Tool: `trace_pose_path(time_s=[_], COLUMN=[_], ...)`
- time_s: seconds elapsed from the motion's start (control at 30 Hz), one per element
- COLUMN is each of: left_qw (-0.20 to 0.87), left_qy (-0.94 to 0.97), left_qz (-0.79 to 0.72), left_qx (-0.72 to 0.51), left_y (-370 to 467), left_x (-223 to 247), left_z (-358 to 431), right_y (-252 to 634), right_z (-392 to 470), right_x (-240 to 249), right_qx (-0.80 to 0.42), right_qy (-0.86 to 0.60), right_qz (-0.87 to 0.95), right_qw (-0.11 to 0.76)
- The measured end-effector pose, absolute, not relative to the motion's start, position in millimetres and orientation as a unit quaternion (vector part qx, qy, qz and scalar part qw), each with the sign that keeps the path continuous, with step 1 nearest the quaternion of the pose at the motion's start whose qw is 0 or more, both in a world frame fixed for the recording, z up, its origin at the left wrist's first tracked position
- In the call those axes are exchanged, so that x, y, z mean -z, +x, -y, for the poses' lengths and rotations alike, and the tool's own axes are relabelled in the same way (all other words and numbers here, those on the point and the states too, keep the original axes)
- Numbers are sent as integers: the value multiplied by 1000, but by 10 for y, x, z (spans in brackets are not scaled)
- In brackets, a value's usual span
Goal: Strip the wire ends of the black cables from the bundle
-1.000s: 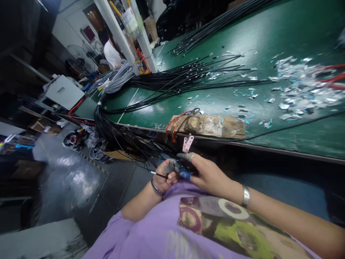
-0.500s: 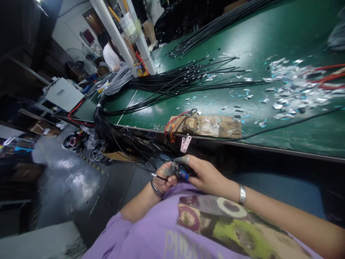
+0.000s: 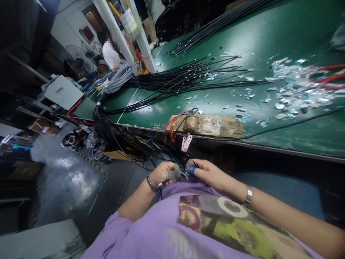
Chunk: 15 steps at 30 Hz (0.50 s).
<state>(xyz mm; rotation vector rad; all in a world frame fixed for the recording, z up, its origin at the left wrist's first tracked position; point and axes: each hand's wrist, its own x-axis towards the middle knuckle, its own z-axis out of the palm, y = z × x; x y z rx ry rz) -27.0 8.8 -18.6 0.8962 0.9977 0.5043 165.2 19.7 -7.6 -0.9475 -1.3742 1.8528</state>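
My left hand (image 3: 166, 173) is closed around a black cable near my lap, grey covers on its fingertips. Thin coloured wires (image 3: 185, 175) fan out of the cable's end, past the thumb and forefinger. A white-tipped piece (image 3: 161, 184) shows below the same hand. Just right of the wires, my right hand (image 3: 201, 170) has its fingers pinched together, a blue band round one finger and grey covers on the tips. Something dark shows between those fingers, too small to name. A bundle of black cables (image 3: 107, 124) hangs over the table edge toward my left hand.
On the green table (image 3: 280, 39) lie more black cables (image 3: 172, 80) and a heap of silvery scraps (image 3: 296, 84). A wooden block (image 3: 215, 126) sits at the front edge, a pink clip (image 3: 186, 142) hanging beside it. A person in white (image 3: 110, 54) is farther back.
My hands have moved a little apart, the right one to the right. Coloured wires now show between them. The white-tipped piece has swung lower by my left hand.
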Motion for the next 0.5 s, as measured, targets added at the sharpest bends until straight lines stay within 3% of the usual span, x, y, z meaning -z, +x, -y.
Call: trace_pose_path(time_s=[0.17,0.5], left_qw=[675,606], left_qy=[493,487], left_qz=[-472,-493], left_qx=[-279,-391], left_y=[-276,-97], left_x=[11,-120], left_z=[-119,-271], right_y=[1732,1675], right_z=[-239,-533], right_x=[71,-60], right_qx=[-770,-743], right_qy=[-425,-413], right_qz=[324,390], right_qw=[348,354])
